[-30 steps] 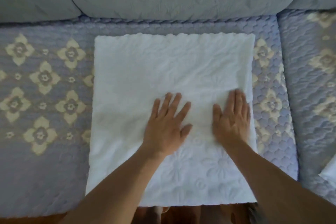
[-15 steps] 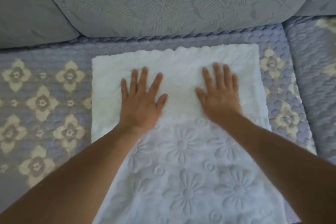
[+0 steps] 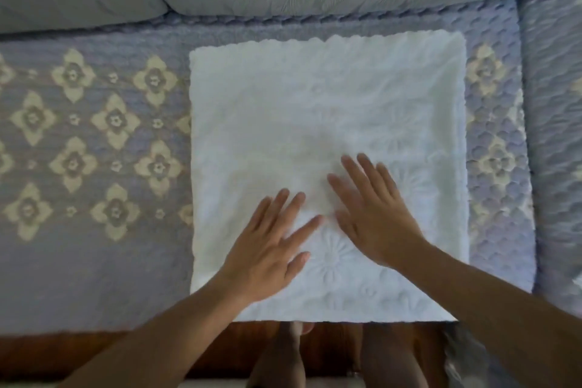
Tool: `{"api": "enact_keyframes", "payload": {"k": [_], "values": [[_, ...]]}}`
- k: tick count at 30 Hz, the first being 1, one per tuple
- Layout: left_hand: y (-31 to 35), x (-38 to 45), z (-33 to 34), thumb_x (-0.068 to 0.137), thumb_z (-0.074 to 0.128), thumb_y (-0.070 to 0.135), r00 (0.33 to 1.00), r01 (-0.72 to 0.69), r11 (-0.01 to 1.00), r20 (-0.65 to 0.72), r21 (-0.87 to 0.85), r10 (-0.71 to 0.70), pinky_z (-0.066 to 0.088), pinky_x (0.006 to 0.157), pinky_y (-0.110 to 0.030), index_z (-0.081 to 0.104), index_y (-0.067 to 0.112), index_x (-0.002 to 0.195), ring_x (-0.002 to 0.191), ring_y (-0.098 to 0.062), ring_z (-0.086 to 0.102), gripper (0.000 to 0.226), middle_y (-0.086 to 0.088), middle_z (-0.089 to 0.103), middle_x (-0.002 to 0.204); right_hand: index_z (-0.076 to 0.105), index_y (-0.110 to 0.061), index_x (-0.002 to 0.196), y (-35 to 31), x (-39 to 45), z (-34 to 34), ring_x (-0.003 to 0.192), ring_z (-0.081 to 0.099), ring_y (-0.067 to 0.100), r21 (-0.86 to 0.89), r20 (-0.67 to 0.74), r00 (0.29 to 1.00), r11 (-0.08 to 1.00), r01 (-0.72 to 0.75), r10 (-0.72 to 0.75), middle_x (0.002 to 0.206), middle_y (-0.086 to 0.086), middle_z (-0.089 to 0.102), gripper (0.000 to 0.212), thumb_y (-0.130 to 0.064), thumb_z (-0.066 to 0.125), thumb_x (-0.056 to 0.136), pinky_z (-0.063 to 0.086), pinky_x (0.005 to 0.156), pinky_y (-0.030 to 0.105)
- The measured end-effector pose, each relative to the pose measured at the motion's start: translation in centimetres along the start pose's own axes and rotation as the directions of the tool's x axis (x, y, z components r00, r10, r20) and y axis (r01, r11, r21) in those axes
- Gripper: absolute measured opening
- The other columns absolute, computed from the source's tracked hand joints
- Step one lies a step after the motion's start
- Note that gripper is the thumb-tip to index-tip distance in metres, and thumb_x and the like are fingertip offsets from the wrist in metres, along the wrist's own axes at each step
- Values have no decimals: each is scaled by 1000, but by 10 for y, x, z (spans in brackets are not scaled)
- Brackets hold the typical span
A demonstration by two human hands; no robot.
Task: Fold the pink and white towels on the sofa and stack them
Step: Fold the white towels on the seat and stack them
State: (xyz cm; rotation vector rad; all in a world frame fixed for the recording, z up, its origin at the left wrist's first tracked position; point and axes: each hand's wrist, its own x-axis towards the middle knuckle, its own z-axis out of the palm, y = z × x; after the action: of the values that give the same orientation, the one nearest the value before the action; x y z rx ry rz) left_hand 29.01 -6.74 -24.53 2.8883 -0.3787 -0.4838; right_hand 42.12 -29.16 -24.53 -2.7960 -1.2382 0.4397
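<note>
A person leans over a sofa (image 3: pixel 94 277) and presses both palms onto a white towel (image 3: pixel 315 104) spread flat and square on the quilted seat cover, its near edge at the seat's front. The left hand (image 3: pixel 267 249) and right hand (image 3: pixel 374 214) lie side by side near the towel's middle, fingers (image 3: pixel 362 173) straight and spread, holding nothing. The step looks like smoothing the cloth; the next move likely calls for pinching an edge or two corners and carrying them across for a fold. No pink towel is in sight. No brand, label or writing can be read.
</note>
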Motion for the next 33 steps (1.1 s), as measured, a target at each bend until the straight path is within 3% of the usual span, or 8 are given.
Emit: {"api": "enact_keyframes", "payload": {"k": [6,12,16,21,26,30,32,33], "values": [[-25,-64,20,101,43,50,992,47,999,116,-24,-44,24,119,-58,27,30,157,154,-34,9,62,-13,11,167,15,-19,160,84,-76,8,154,2,34,-184,140,954,954,-236,263,167,14,5,63,-45,22,103,8,124,53],[-66,-103,-15,87,60,6,994,-49,996,102,77,41,26,119,-57,24,20,158,152,-38,16,81,-18,19,164,37,-3,151,97,-92,-23,137,41,43,-214,111,964,941,261,-242,153,24,39,66,4,44,86,31,115,53],[-104,-90,-21,63,83,-2,954,-229,953,241,198,179,17,120,-52,19,21,160,152,-36,18,119,-16,13,166,15,-2,157,114,-105,-17,150,20,40,-210,308,886,884,418,-346,162,22,20,93,2,59,75,24,119,49],[-114,-82,-5,86,67,48,915,-268,948,355,174,193,1,123,-48,-8,31,159,154,-30,-10,106,-9,-13,167,11,-9,159,121,-105,-15,154,9,34,-133,430,868,933,333,-248,167,14,4,121,-30,78,61,18,119,48],[-106,-84,1,73,83,15,953,-167,981,269,94,137,8,122,-44,15,29,160,154,-28,7,111,-8,11,167,24,-8,157,124,-101,-22,151,19,33,-107,416,855,918,383,-309,165,14,15,111,-43,80,69,15,120,44],[-101,-78,-16,85,72,49,976,-91,988,187,-125,114,21,120,-25,39,35,150,148,-16,33,75,11,39,156,44,-24,147,121,-103,-22,135,49,24,62,234,962,989,132,-143,149,6,49,97,5,86,64,44,109,40],[-110,-59,-37,85,60,66,959,247,890,230,-384,-167,39,95,-8,61,43,115,119,-12,61,38,27,61,116,53,-53,130,115,-82,-50,111,67,24,295,186,975,939,-174,123,126,3,69,78,5,74,81,56,93,39],[-121,-43,-46,81,65,67,894,447,700,307,-557,-327,43,87,-8,65,38,105,109,-14,65,38,23,65,103,59,-64,112,114,-64,-68,97,71,19,445,259,941,838,-315,216,109,0,74,72,3,67,89,56,87,37]]}}
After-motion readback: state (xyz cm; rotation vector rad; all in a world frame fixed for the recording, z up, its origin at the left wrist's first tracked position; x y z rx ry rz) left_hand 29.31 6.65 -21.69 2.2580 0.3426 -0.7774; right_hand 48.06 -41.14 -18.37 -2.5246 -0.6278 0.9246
